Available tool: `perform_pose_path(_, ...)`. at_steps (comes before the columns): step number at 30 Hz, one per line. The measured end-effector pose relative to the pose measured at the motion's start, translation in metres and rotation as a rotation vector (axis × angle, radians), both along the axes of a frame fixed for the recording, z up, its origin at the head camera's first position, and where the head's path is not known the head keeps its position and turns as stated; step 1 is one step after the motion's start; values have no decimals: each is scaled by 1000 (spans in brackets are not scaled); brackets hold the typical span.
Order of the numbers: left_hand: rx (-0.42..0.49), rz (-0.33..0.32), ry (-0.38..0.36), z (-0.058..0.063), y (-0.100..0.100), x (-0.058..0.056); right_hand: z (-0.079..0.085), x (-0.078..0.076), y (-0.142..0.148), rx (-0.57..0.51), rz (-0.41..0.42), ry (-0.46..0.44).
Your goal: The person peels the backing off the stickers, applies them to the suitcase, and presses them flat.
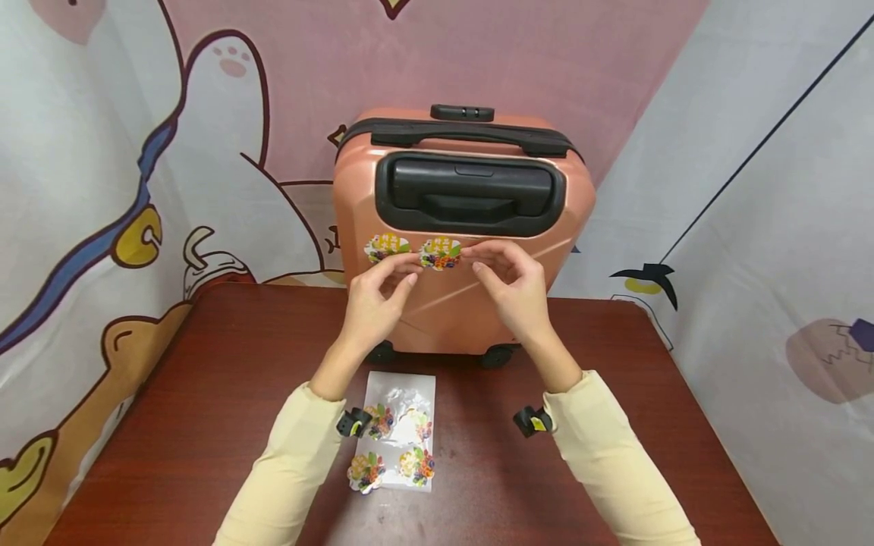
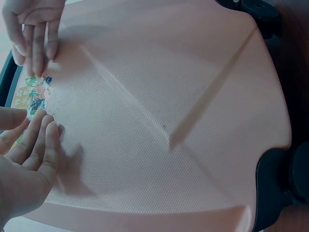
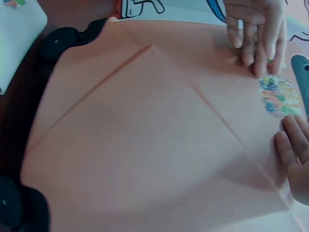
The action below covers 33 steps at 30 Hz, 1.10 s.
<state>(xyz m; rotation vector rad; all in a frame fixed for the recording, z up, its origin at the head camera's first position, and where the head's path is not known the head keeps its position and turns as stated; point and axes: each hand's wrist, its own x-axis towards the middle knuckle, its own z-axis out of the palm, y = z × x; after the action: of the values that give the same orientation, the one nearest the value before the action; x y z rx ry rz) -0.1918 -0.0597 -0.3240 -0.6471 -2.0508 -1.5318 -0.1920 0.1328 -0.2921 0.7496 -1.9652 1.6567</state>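
An orange suitcase [image 1: 437, 318] stands upright with two fruit stickers on its front, below the dark handle recess. My left hand [image 1: 378, 302] touches the left edge of the second sticker [image 1: 440, 253] with its fingertips; the thumb stands apart from them. At that sticker's right edge are the fingertips of my right hand [image 1: 517, 292], fairly straight in the right wrist view. The sticker [image 3: 279, 96] looks flat against the ribbed shell there. Left of it, the first sticker [image 1: 386, 246] is partly covered by my left fingers.
A white backing sheet [image 1: 399, 479] with several more fruit stickers lies on the brown table [image 1: 519, 470], in front of the suitcase. The suitcase's black wheels [image 1: 497, 356] rest near the table's back. Behind hangs a cartoon-printed cloth [image 1: 546, 53].
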Motion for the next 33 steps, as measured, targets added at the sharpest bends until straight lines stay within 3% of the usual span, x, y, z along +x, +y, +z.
perform_pose_path(5, -4, 2, -6, -1, 0, 0, 3, 0, -1, -12, -3, 14)
perform_pose_path(13, -24, 6, -31, -5, -2, 1, -16, 2, 2, 42, 3, -98)
perform_pose_path(21, -35, 16, -56, -11, -4, 3, -21, 5, 4, 60, 13, -122)
perform_pose_path(33, -46, 51, -94, -23, -16, 7, -33, 14, 2, 75, 37, -260)
